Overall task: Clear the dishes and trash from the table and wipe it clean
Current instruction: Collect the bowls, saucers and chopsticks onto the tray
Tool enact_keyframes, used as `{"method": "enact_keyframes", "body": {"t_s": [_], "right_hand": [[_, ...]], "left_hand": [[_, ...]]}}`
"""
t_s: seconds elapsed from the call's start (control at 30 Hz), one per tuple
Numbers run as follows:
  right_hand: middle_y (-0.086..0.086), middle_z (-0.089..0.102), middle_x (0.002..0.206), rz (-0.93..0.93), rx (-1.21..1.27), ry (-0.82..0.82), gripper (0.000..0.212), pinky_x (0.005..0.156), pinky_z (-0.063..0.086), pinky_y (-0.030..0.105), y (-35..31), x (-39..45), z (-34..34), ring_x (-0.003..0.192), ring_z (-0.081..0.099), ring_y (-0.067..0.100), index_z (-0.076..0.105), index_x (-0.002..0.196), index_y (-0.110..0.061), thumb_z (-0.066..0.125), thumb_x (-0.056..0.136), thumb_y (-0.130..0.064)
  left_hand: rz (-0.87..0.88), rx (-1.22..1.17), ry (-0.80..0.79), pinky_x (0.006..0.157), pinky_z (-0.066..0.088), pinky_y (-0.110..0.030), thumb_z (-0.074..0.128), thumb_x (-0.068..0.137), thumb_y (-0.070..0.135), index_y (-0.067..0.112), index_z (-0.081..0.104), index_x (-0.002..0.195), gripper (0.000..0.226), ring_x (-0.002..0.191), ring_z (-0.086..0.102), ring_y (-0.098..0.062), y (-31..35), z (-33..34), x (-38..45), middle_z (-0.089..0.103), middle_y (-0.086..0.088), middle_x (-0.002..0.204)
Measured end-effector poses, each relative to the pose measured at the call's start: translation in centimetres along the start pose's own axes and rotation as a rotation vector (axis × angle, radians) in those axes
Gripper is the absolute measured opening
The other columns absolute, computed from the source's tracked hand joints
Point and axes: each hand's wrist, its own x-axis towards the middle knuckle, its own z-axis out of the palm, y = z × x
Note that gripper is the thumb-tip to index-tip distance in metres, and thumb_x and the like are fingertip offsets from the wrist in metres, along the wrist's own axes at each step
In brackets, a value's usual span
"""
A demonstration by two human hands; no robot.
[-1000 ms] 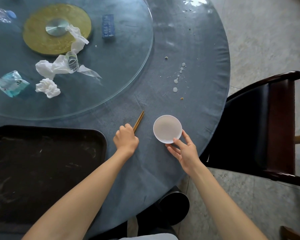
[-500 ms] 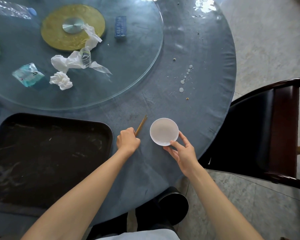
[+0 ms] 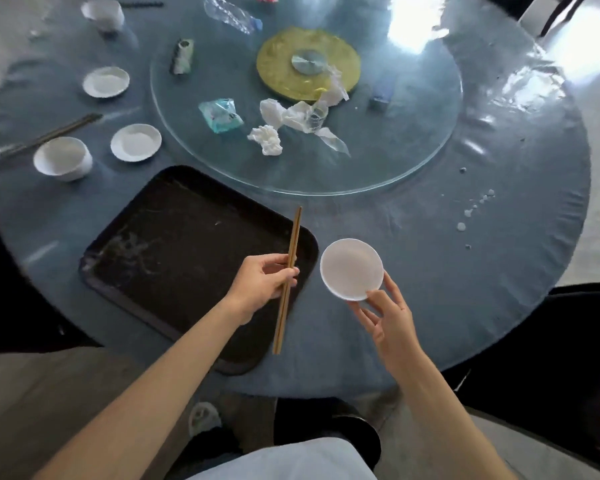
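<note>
— What lay on the round table [image 3: 430,271]?
— A black tray [image 3: 174,244] near its front edge, scattered dishes and trash farther back.
— And the hands?
— The left hand [image 3: 260,285] gripped chopsticks [image 3: 289,271] over the tray; the right hand [image 3: 388,317] pinched a small white dish [image 3: 351,268] just beside it.

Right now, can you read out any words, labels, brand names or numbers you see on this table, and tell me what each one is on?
No text can be read.
Teal packet on the glass turntable: printed marks, too blurred to read.
Small blue box: too blurred to read.
Plastic bottle: no legible label.
Chopsticks, white dish, black tray: no markings visible.
</note>
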Motion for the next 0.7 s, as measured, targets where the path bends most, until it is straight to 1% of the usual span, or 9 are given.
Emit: {"method": "enact_keyframes", "body": {"t_s": [0.03,0.13,0.2,0.3,0.37,0.5,0.63,0.7], "right_hand": [[0.010,0.070,0.126,-0.001,-0.015,-0.027,0.051,0.081,0.064,0.031,0.6,-0.6,1.4,0.093,0.078,0.023,0.061,0.137,-0.028,0.061,0.095,0.000],[0.011,0.069,0.128,-0.002,-0.062,-0.108,0.051,0.079,0.064,0.030,3.0,-2.7,6.2,0.094,0.078,0.024,0.061,0.137,-0.027,0.060,0.095,0.002],[0.012,0.069,0.129,0.000,-0.090,-0.156,0.052,0.080,0.064,0.031,5.2,-4.3,9.4,0.095,0.078,0.026,0.061,0.138,-0.026,0.060,0.094,0.003],[0.011,0.068,0.132,0.027,-0.142,-0.211,0.052,0.080,0.064,0.032,9.6,-7.5,14.3,0.106,0.073,0.033,0.063,0.138,-0.028,0.061,0.094,0.000],[0.010,0.069,0.133,0.044,-0.163,-0.236,0.051,0.077,0.063,0.031,12.9,-10.0,17.4,0.110,0.072,0.033,0.064,0.137,-0.029,0.060,0.094,0.000],[0.012,0.070,0.131,0.078,-0.193,-0.292,0.049,0.072,0.063,0.030,19.4,-14.2,23.3,0.102,0.076,0.029,0.065,0.135,-0.026,0.057,0.095,0.002],[0.012,0.070,0.131,0.085,-0.257,-0.345,0.044,0.071,0.063,0.031,24.4,-17.4,29.1,0.107,0.074,0.032,0.065,0.134,-0.025,0.059,0.097,-0.002],[0.010,0.072,0.129,0.073,-0.284,-0.381,0.041,0.075,0.065,0.033,25.9,-18.5,32.0,0.109,0.074,0.031,0.065,0.135,-0.024,0.059,0.099,-0.005]], "left_hand": [[0.005,-0.038,0.023,0.083,0.062,-0.036,0.074,0.091,0.011,0.015,0.072,0.118,0.028,0.094,0.076,-0.020,-0.2,-1.8,-1.3,0.078,-0.004,0.099],[0.015,-0.142,0.117,0.085,0.062,-0.039,0.071,0.093,0.010,0.016,0.072,0.119,0.027,0.094,0.076,-0.018,-1.7,-7.5,-5.2,0.079,-0.002,0.099],[0.037,-0.192,0.174,0.083,0.062,-0.039,0.070,0.094,0.009,0.015,0.071,0.119,0.026,0.093,0.076,-0.018,-3.1,-11.5,-8.0,0.079,-0.002,0.099],[0.074,-0.280,0.239,0.079,0.063,-0.038,0.069,0.093,0.007,0.013,0.071,0.117,0.025,0.091,0.077,-0.020,-5.6,-18.0,-13.1,0.079,-0.004,0.100],[0.087,-0.318,0.272,0.075,0.063,-0.035,0.070,0.093,0.006,0.013,0.072,0.116,0.024,0.091,0.076,-0.021,-7.5,-22.4,-16.7,0.079,-0.006,0.101],[0.101,-0.320,0.361,0.075,0.062,-0.035,0.070,0.093,0.007,0.013,0.072,0.117,0.025,0.094,0.076,-0.023,-11.5,-31.2,-22.6,0.079,-0.005,0.101],[0.099,-0.338,0.431,0.074,0.062,-0.033,0.068,0.094,0.006,0.011,0.070,0.120,0.026,0.095,0.076,-0.022,-13.6,-38.7,-26.7,0.078,-0.005,0.102],[0.112,-0.313,0.450,0.076,0.063,-0.033,0.067,0.095,0.007,0.012,0.070,0.120,0.026,0.095,0.076,-0.020,-13.6,-41.7,-27.6,0.078,-0.005,0.104]]}}
